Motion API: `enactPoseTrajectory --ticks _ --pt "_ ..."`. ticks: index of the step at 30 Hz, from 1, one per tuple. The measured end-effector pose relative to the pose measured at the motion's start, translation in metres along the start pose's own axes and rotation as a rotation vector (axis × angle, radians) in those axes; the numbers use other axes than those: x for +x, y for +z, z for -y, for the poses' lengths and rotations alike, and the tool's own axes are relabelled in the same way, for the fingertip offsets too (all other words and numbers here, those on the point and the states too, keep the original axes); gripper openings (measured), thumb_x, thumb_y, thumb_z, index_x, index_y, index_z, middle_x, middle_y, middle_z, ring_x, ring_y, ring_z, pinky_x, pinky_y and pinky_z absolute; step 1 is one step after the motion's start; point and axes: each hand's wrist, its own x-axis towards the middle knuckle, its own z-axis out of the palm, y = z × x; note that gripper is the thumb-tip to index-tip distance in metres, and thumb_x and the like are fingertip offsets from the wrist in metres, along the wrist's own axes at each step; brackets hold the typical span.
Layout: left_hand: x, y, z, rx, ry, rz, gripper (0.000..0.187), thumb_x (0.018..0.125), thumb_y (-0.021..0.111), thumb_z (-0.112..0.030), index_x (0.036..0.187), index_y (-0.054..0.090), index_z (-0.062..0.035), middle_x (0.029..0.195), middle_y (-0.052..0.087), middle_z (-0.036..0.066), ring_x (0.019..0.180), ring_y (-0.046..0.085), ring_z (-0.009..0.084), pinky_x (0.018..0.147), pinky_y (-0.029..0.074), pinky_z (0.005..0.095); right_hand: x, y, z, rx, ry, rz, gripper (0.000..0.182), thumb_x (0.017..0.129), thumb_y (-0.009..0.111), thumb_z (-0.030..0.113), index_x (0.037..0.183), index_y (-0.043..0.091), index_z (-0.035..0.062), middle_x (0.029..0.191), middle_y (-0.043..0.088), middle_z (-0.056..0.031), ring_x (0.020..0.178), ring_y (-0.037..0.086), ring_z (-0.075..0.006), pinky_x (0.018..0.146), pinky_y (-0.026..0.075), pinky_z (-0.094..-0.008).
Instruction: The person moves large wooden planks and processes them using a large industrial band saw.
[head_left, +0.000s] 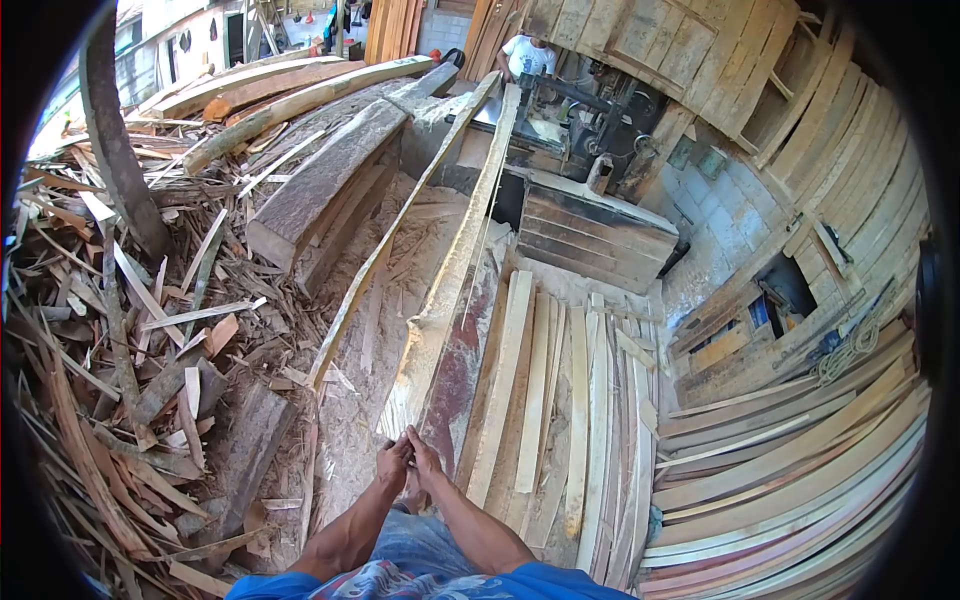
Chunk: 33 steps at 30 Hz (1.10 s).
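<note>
A long, rough-edged wooden board [445,295] stretches away from me toward a machine at the far end. Both hands are closed on its near end, in front of my waist. My left hand [393,460] grips the left corner, and my right hand [424,456] sits beside it on the right, the two almost touching. The fingers under the wood are partly hidden. To the left of this board runs a thinner wooden strip [385,250], its far end also near the machine; neither hand touches it.
A dark machine [590,115] stands at the back, with a person in a white shirt [527,57] behind it. Scrap wood [160,350] covers the left floor beside a thick beam [330,175]. Sawn planks [530,385] lie to my right, with more stacked boards [790,490] beyond.
</note>
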Motion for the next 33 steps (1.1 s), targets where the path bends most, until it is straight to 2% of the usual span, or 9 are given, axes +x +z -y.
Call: enactPoseTrajectory --ticks 9,12,15,19,21,23,24,28,33 --pt "-0.114 -0.083 0.021 0.048 -0.019 -0.001 0.021 0.087 0.058 -0.016 0.095 0.044 -0.0025 0.087 0.057 0.010 0.078 0.059 0.0167 0.064 0.048 0.0251 -0.081 0.005 -0.116 0.034 0.035 -0.034 0.076 0.072 0.061 0.062 0.124 0.050 0.0074 0.122 0.051 -0.0115 0.110 0.047 -0.0231 0.090 0.039 -0.0396" --pt "-0.149 -0.118 0.028 0.027 -0.023 0.009 0.023 0.086 0.059 -0.016 0.095 0.042 -0.0030 0.083 0.056 0.009 0.073 0.058 0.0155 0.060 0.047 0.0245 -0.102 0.007 -0.163 0.041 -0.073 -0.006 0.068 0.075 0.060 0.060 0.118 0.056 0.0076 0.110 0.057 -0.0095 0.100 0.053 -0.0198 0.085 0.041 -0.0340" --pt "-0.173 -0.154 0.033 0.014 -0.013 0.069 0.025 0.086 0.060 -0.015 0.096 0.041 -0.0030 0.079 0.054 0.007 0.067 0.055 0.0143 0.055 0.046 0.0244 -0.132 0.017 -0.194 0.091 -0.041 0.032 0.062 0.079 0.058 0.056 0.116 0.054 0.0075 0.111 0.056 -0.0057 0.103 0.050 -0.0185 0.089 0.039 -0.0303" --pt "-0.223 -0.187 0.037 0.075 -0.054 0.000 0.029 0.086 0.060 -0.017 0.101 0.040 -0.0015 0.088 0.054 0.009 0.074 0.058 0.0157 0.061 0.049 0.0238 -0.169 0.020 -0.246 0.057 0.005 -0.034 0.061 0.077 0.059 0.057 0.113 0.056 0.0089 0.108 0.056 -0.0051 0.097 0.051 -0.0167 0.082 0.042 -0.0320" --pt "-0.250 -0.216 0.045 -0.002 -0.031 0.020 0.027 0.083 0.064 -0.014 0.095 0.044 -0.0004 0.088 0.057 0.012 0.077 0.059 0.0193 0.063 0.048 0.0268 -0.213 0.028 -0.268 0.068 -0.013 -0.032 0.061 0.076 0.059 0.059 0.113 0.055 0.0112 0.110 0.055 -0.0051 0.099 0.050 -0.0171 0.081 0.042 -0.0349" --pt "-0.258 -0.249 0.057 0.013 -0.001 0.029 0.027 0.083 0.063 -0.014 0.094 0.043 -0.0001 0.091 0.058 0.014 0.081 0.060 0.0220 0.066 0.050 0.0283 -0.232 0.038 -0.284 0.037 -0.054 -0.051 0.065 0.074 0.059 0.061 0.111 0.057 0.0085 0.101 0.058 -0.0052 0.086 0.054 -0.0149 0.075 0.045 -0.0319" --pt "-0.266 -0.265 0.061 0.015 -0.012 0.032 0.027 0.083 0.062 -0.014 0.094 0.042 0.0004 0.092 0.058 0.016 0.083 0.061 0.0231 0.067 0.051 0.0288 -0.244 0.041 -0.295 0.013 -0.055 -0.066 0.067 0.074 0.059 0.062 0.114 0.056 0.0079 0.105 0.058 -0.0081 0.093 0.054 -0.0189 0.080 0.044 -0.0354" --pt "-0.312 -0.319 0.076 -0.003 -0.026 0.090 0.029 0.084 0.062 -0.014 0.096 0.041 0.0020 0.097 0.057 0.019 0.088 0.060 0.0253 0.071 0.051 0.0298 -0.284 0.045 -0.347 0.018 -0.011 -0.025 0.068 0.074 0.059 0.062 0.114 0.056 0.0073 0.106 0.058 -0.0093 0.097 0.055 -0.0219 0.081 0.044 -0.0361" --pt "-0.375 -0.372 0.084 0.034 -0.039 0.134 0.031 0.085 0.061 -0.014 0.099 0.040 0.0034 0.101 0.056 0.021 0.093 0.060 0.0263 0.077 0.051 0.0315 -0.337 0.054 -0.415 0.033 -0.050 -0.043 0.072 0.072 0.060 0.063 0.113 0.056 0.0038 0.105 0.057 -0.0099 0.094 0.054 -0.0222 0.078 0.045 -0.0333"
